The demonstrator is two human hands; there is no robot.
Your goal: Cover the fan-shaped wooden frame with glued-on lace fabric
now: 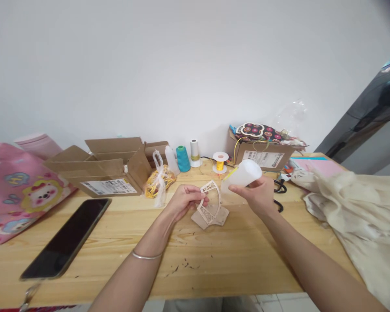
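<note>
My left hand (pixel 189 199) pinches the left edge of a pale fan-shaped frame with cut-out lattice ends (pixel 209 216). In my right hand (pixel 258 195) is a translucent white plastic bottle (pixel 242 175), tilted with its base up and to the right. Its lower end points toward the frame; whether anything comes out of it cannot be made out. Beneath the frame a flat greyish-beige piece of board (pixel 225 215) lies on the wooden table (pixel 247 264).
Behind my hands stand a teal thread cone (pixel 183 159), a white spool (pixel 194 152) and a yellow wire spool (pixel 220 163). Cardboard boxes (pixel 100 173) sit along the wall. A phone (pixel 66 238) lies left, cream cloth (pixel 347 208) right, and black-handled scissors (pixel 279 187) beside my right hand.
</note>
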